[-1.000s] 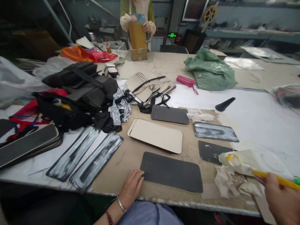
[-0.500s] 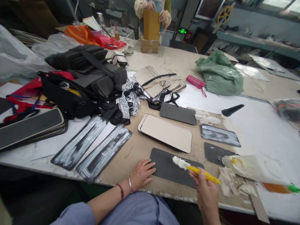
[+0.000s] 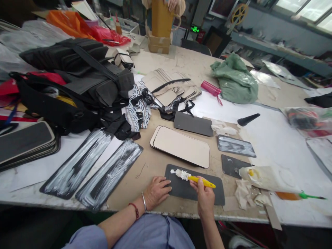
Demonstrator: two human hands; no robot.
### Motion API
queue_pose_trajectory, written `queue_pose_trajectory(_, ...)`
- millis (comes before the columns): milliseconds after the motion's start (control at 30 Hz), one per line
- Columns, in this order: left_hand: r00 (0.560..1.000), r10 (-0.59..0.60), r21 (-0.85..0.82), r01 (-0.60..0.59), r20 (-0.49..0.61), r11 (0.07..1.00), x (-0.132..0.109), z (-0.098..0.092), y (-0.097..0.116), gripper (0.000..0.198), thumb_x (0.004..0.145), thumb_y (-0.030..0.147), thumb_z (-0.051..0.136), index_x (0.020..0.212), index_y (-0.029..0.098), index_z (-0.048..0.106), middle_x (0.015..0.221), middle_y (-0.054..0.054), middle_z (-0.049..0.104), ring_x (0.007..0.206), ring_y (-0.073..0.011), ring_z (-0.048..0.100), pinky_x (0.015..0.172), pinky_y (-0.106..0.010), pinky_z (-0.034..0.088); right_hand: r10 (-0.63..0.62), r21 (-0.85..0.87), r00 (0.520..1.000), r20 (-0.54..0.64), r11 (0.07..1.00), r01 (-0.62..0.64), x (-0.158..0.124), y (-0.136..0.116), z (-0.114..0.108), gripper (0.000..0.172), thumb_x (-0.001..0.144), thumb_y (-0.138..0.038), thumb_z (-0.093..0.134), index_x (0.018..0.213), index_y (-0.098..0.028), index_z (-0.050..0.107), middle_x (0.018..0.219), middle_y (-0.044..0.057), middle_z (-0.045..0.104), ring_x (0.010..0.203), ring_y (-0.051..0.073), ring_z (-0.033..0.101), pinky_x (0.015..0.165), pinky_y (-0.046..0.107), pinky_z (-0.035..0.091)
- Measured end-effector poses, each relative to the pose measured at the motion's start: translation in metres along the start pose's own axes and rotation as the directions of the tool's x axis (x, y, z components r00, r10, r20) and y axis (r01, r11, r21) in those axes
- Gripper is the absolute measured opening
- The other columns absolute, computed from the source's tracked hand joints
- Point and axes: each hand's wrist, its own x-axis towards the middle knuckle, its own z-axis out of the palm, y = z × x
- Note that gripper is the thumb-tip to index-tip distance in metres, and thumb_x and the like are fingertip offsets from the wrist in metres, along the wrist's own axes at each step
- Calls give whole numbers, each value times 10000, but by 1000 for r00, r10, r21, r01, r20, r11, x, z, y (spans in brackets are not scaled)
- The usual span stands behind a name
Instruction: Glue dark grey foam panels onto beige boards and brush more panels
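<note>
My right hand [image 3: 204, 195] grips a yellow-handled brush [image 3: 193, 177] whose white, glue-laden bristles rest on the left end of a dark rounded panel [image 3: 215, 190] near the table's front edge. My left hand [image 3: 156, 190] lies flat with fingers spread, its fingertips holding down the panel's left edge. A stack of beige card panels [image 3: 181, 146] lies just beyond the dark one.
Two long glue-streaked dark strips [image 3: 92, 166] lie to the left. Black bags [image 3: 77, 83] are heaped behind them. Smaller dark panels [image 3: 234, 147], rags and a plastic glue bag [image 3: 267, 178] sit right. A green bag [image 3: 234, 79] lies farther off. Another person handles a brown box [image 3: 161, 20].
My right hand came in from the far right with the brush and set its glue-laden bristles on the dark panel, then slid them toward its left end. My left hand stayed on the panel's edge.
</note>
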Motion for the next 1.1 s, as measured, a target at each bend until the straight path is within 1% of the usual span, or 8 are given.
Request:
queue_pose_trajectory(267,1000,13,-30,-14,-22,999,5,-8,4,195,776,242,544,955,227,621,1027,-56,631,977,-226,496,818,-401,404,-35,-31,975,-220,999,29,27,-4,-72,448,635,-495,639,871,-122,562,696,32,675,665,185,654,652,295,552)
queue_pose_trajectory(500,999,24,-15,-24,-40,1000,7,-9,7,206,769,213,538,957,223,620,1024,-60,632,974,-228,499,810,-399,421,-47,-124,936,-348,992,3,49,-3,-130,452,648,-520,605,813,-100,584,652,59,673,674,206,658,679,314,546)
queue_pose_trajectory(600,999,31,-10,-31,-36,999,7,-9,7,208,770,213,534,960,224,620,1022,-63,631,974,-226,502,807,-393,427,-76,-189,919,-386,982,2,56,-2,-150,472,659,-539,576,802,-90,593,642,70,672,677,219,659,672,329,545)
queue_pose_trajectory(700,1000,26,-10,-27,-17,1000,7,-10,8,219,770,213,532,971,225,618,1029,-67,628,981,-227,503,807,-392,432,-110,-267,903,-415,964,-6,56,-8,-160,485,668,-553,554,798,-88,601,624,70,669,684,229,659,673,340,543)
queue_pose_trajectory(767,1000,13,-22,-13,-6,1000,7,-11,8,234,773,200,514,983,226,614,1038,-69,626,989,-228,500,813,-400,433,-103,-319,909,-404,947,-35,47,-14,-156,498,668,-564,551,806,-89,612,631,75,673,722,237,658,700,339,537)
queue_pose_trajectory(833,1000,-2,-49,2,16,999,8,-14,8,263,776,175,481,1002,221,605,1056,-72,622,999,-226,497,827,-410,430,-77,-334,934,-349,941,-47,32,-20,-143,523,667,-577,556,844,-89,615,669,84,682,755,242,655,721,336,533)
queue_pose_trajectory(967,997,29,-117,-21,68,993,8,-18,-1,332,740,105,438,1028,182,584,1081,-72,624,999,-211,500,847,-401,433,-23,-229,987,-160,973,-15,-11,-19,-96,542,668,-551,596,981,-109,567,800,86,691,758,234,656,717,343,540)
queue_pose_trajectory(1100,992,67,-149,-51,106,988,6,-16,-12,366,710,78,429,1026,183,583,1098,-60,626,1020,-196,500,859,-385,436,16,-190,1000,4,982,-15,-45,-6,-50,473,695,-528,590,956,-135,567,833,80,683,748,225,655,714,351,543)
